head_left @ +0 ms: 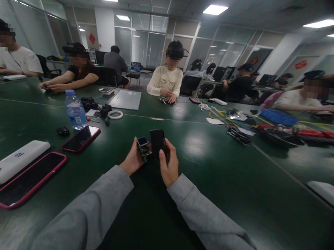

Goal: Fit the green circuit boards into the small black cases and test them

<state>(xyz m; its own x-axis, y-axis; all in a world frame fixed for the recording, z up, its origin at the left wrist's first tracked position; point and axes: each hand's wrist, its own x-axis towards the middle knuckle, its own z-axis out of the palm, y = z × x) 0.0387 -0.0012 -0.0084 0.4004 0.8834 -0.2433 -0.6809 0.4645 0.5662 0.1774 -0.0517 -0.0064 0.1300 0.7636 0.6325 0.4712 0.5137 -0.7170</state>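
My left hand (131, 159) is closed around a small circuit board (144, 148) with a little screen on its upper end. In my right hand (169, 164) is a flat black rectangular piece (157, 143), like a cover or case half, tilted upright with the thumb on its near face. The two pieces are close together above the green table, and the board's right edge is partly hidden behind the black piece. Whether they touch I cannot tell.
To the left are two red-edged phones (30, 180) (81, 139), a white power bank (14, 161), a water bottle (76, 109) and a tape roll (115, 114). A blue tray (278, 117) and cables lie at the right. A co-worker (166, 79) sits opposite.
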